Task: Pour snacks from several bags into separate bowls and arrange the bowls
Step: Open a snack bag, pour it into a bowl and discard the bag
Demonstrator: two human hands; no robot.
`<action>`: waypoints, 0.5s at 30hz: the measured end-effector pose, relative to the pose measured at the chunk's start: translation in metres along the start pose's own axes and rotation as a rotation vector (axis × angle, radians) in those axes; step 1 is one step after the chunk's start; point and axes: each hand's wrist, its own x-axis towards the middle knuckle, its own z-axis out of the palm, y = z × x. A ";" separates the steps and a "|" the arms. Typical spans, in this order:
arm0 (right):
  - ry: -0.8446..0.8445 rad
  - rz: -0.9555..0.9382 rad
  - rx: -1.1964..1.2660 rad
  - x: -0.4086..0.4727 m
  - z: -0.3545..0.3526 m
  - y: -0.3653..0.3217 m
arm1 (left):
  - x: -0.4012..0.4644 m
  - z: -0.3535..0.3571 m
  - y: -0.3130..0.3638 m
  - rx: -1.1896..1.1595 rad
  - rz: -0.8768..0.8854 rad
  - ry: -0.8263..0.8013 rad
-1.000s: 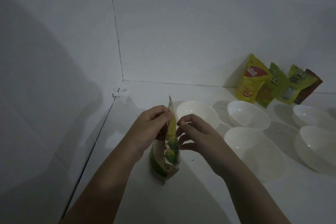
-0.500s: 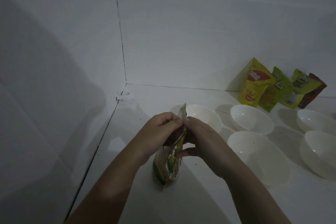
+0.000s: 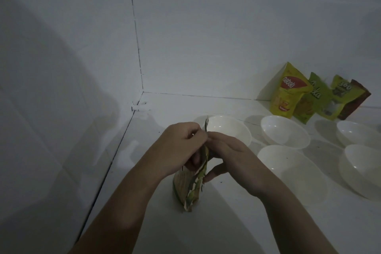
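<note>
Upright, green snack bag [image 3: 192, 187] (crumpled, edge-on)

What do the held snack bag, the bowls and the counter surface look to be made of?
Snack bag: thin printed plastic film, creased and crumpled where the left hand and right hand pinch its top. Bowls, such as the nearest one: white, smooth, slightly glossy, probably plastic or melamine; ceramic is possible. Counter: white, smooth, with seam lines, likely tile or laminate.
</note>
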 end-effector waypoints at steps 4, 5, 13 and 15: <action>-0.017 -0.003 -0.128 -0.001 0.001 -0.002 | -0.001 -0.002 0.001 0.094 0.055 0.022; 0.014 0.001 -0.164 0.000 -0.001 -0.001 | -0.001 -0.003 0.000 0.100 0.063 0.049; 0.230 0.045 -0.655 -0.002 -0.008 0.003 | -0.004 -0.014 -0.005 0.188 0.119 0.047; 0.147 0.077 -0.652 0.000 -0.002 0.000 | -0.003 -0.008 -0.005 0.228 0.133 0.093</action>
